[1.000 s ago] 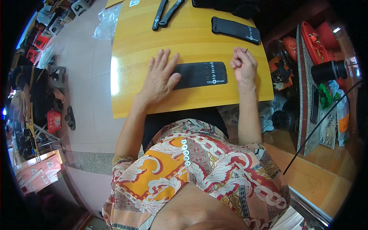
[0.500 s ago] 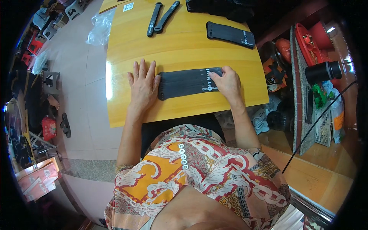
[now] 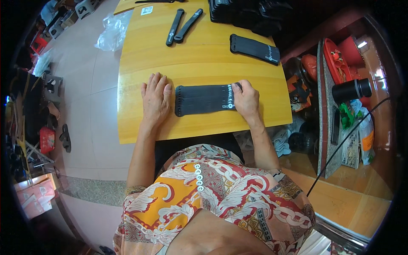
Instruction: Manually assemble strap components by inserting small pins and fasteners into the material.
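Both hands rest on the yellow wooden worktop: the left hand lies flat and open, just beside the left end of a flat stack of black fabric straps, while the right hand closes its fingers over the stack's right end. Farther off lie two loose black straps, another black strap bundle, a small white label and a clear plastic bag.

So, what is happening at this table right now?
A person sits at a yellow table with a row of black straps lying flat in front of them. The left hand rests flat on the table at the row's left end, and the right hand presses on its right end. A second bundle and two loose straps lie farther away.
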`<state>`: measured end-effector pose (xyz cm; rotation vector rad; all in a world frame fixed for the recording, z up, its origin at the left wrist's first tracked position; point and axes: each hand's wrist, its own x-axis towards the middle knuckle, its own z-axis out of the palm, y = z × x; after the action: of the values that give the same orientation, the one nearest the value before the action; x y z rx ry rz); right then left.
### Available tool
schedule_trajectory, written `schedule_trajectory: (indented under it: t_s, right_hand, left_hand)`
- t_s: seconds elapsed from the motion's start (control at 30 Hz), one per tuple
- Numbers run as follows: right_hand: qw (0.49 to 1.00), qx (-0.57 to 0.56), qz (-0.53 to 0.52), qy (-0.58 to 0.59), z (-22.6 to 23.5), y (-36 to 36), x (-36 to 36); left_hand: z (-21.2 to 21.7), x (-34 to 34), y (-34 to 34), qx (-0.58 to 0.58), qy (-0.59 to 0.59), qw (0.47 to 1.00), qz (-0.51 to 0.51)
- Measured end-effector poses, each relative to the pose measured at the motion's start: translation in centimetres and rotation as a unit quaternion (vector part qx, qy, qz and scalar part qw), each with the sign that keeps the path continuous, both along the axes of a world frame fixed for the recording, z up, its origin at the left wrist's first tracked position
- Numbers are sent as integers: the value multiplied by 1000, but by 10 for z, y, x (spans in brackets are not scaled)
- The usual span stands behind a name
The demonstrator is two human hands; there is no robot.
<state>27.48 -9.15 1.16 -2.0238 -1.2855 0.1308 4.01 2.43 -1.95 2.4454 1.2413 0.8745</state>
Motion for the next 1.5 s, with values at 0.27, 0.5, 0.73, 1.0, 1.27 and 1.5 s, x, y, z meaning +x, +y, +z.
schedule_trajectory:
  t_s: [0.27, 0.5, 0.73, 1.0, 1.27, 1.5]
  right_hand:
    - [960, 204, 192, 5, 93, 15, -51]
    - [904, 425, 28, 42, 154, 7, -31]
    - [932, 337, 51, 120, 124, 22, 20]
    - [941, 261, 74, 201, 85, 9, 31]
    - [976, 197, 60, 72, 61, 1, 91]
    - [981, 172, 9, 85, 79, 4, 133]
  left_hand:
    - [2, -1, 0, -30, -33, 999, 17]
    - [-10, -9, -2, 10, 5, 1000, 4]
    - [30, -5, -6, -129, -255, 956, 63]
    - [73, 30, -4, -494, -403, 762, -113]
    - [71, 77, 13, -416, -348, 835, -99]
    - [88, 135, 53, -375, -305, 860, -166]
